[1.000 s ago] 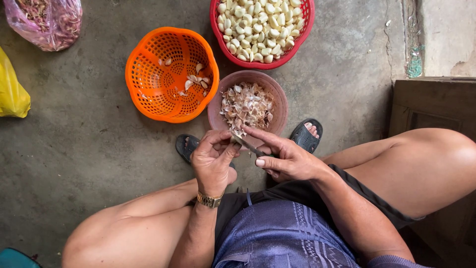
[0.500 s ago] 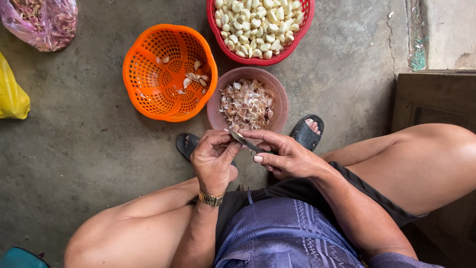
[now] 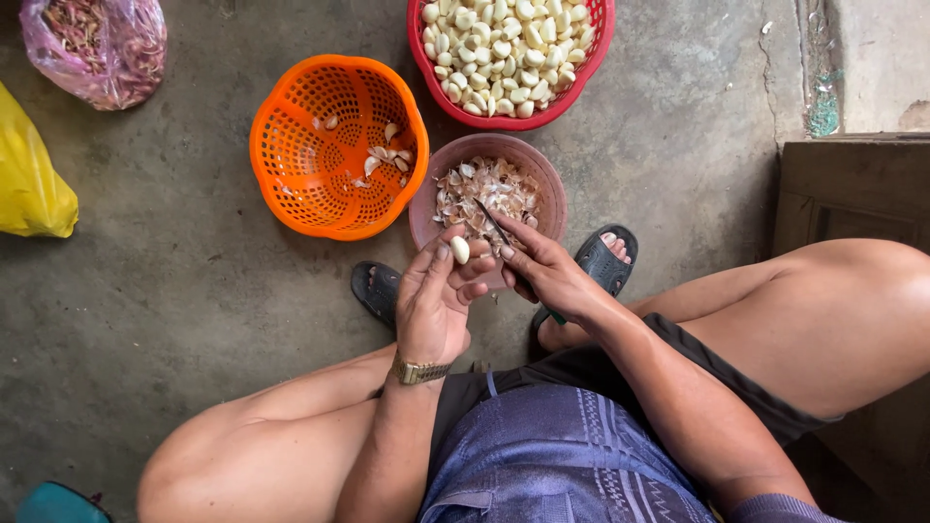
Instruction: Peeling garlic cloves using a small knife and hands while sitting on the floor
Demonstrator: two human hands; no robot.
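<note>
Pale garlic clove [image 3: 460, 250] pinched, left hand [image 3: 431, 300] raised

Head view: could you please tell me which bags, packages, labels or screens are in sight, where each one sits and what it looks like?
Pink plastic bag: top left corner on the concrete floor, translucent, bulging, with brownish contents.
Yellow plastic bag: left edge, below the pink one, opaque, rounded, partly cut off.
No labels, signs or screens are in view.

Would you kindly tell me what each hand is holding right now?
Left hand: closed on a peeled garlic clove.
Right hand: closed on a small knife.
</note>
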